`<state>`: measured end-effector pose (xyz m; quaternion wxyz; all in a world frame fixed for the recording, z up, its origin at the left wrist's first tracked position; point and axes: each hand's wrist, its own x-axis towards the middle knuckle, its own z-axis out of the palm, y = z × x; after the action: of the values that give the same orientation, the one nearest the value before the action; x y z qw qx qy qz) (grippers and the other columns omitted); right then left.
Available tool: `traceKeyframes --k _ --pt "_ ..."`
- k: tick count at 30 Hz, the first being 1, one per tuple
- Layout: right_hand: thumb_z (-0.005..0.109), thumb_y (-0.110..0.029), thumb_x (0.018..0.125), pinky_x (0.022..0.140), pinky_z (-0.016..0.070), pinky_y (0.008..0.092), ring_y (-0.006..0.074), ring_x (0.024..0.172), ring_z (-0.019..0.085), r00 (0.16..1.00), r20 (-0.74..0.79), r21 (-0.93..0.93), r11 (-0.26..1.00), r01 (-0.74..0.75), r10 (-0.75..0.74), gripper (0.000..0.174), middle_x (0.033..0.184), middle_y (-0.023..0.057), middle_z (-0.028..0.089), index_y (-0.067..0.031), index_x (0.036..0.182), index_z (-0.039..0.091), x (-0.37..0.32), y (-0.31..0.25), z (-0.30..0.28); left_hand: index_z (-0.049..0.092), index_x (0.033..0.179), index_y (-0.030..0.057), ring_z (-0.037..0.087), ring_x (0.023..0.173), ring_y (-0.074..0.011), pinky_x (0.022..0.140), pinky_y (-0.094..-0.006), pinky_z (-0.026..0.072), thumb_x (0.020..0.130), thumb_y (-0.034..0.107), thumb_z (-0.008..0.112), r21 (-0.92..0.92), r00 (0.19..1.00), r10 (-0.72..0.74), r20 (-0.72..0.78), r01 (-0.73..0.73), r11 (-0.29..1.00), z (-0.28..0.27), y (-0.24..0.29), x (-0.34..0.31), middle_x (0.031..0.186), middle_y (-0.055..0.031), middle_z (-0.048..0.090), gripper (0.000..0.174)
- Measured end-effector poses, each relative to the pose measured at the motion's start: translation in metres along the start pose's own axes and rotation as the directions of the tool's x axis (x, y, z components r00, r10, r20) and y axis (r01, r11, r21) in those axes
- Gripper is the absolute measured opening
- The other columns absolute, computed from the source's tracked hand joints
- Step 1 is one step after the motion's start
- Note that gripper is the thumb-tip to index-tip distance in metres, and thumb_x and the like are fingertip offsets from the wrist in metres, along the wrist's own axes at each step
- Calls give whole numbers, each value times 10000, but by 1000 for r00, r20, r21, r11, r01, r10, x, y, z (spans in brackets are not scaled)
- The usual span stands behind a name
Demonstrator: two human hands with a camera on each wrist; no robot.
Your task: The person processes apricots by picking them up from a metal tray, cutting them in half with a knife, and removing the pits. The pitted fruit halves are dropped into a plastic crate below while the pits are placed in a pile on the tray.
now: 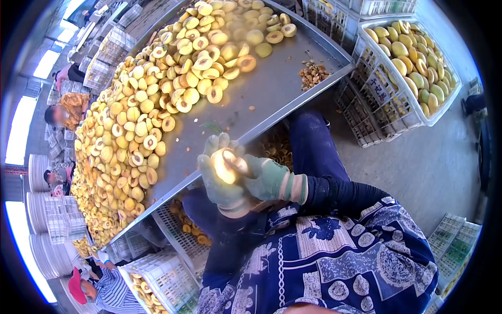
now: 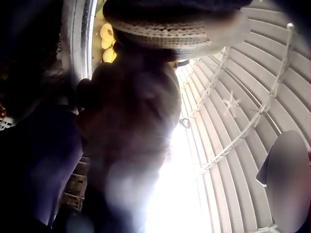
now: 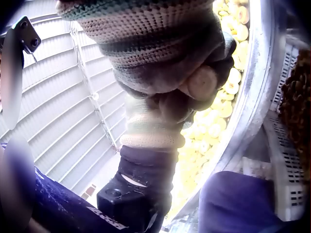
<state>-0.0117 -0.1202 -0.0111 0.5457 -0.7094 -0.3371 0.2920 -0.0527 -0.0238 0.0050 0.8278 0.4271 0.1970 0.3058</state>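
Together, both gloved hands are meeting just past the near edge of the metal work surface and clamping one apricot [image 1: 224,166] between them. Fingers pointing up, the left hand [image 1: 220,188] is cupping the fruit, while the right hand [image 1: 268,180] is gripping it from the other side; the apricot is glowing in strong light, so its exact cut is not showing clearly. Just beyond the left fingertips, a green leaf [image 1: 212,127] is lying on the grey tabletop [image 1: 277,68]. Farther out, a large heap of apricot halves [image 1: 138,118] is covering much of that surface, many halves baring brown hollows. Near a corner, a small pile of brown pits [image 1: 314,75] is sitting well apart from the heap.

Below the hands, the wearer's dark blue trouser leg [image 1: 316,144] is jutting toward the metal rim, and a patterned blue garment [image 1: 334,246] is covering the body. To the right, a white crate [image 1: 384,99] marked with dark characters is holding yellow-green apricots [image 1: 400,49] and standing on another crate [image 1: 360,112]. At lower left, a slatted crate [image 1: 167,277] is containing more halves, beside a person in a red cap [image 1: 77,287]. Overhead, a ribbed roof [image 2: 277,63] is spanning the left wrist view.
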Motion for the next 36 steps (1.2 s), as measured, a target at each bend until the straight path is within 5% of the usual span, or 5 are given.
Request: traceKeyframes --k 8,10,14,19,36 --pt "405 -173 972 958 375 272 204 1021 499 921 359 108 973 -204 154 243 1131 80 540 -85 1172 511 1 1 -4 445 1256 -2 578 931 -298 785 -409 498 911 501 441 100 999 -40 -33 43 994 -14 -3 2 1182 -207 541 610" --pt "357 -177 984 949 385 275 196 1033 494 893 434 -565 734 376 -124 252 1100 47 546 -94 1150 527 9 31 7 448 1251 -5 592 898 -296 770 -402 502 907 498 452 89 996 -90 -24 91 992 -17 -4 3 1179 -219 546 610" --pt "323 -199 991 951 380 269 183 1036 489 860 507 -541 795 274 49 278 1089 21 548 -107 1140 538 12 17 -5 449 1244 -11 597 892 -298 746 -394 512 905 497 459 32 988 -153 7 153 988 -30 -7 7 1159 -229 561 611" --pt "393 -223 964 936 378 287 159 1035 495 770 483 3 878 -478 417 236 1092 1 554 -145 1130 542 4 -26 -19 450 1234 -39 605 864 -297 728 -389 516 901 499 462 296 998 -16 -58 32 955 -19 -6 1 1117 -227 586 633" --pt "625 -283 817 389 405 248 105 437 505 761 592 453 672 -586 265 229 576 -2 528 -62 874 603 -2 -17 -37 487 1244 -14 633 829 -294 728 -392 539 922 364 477 218 943 -253 216 207 954 -37 3 10 1099 -238 596 497"
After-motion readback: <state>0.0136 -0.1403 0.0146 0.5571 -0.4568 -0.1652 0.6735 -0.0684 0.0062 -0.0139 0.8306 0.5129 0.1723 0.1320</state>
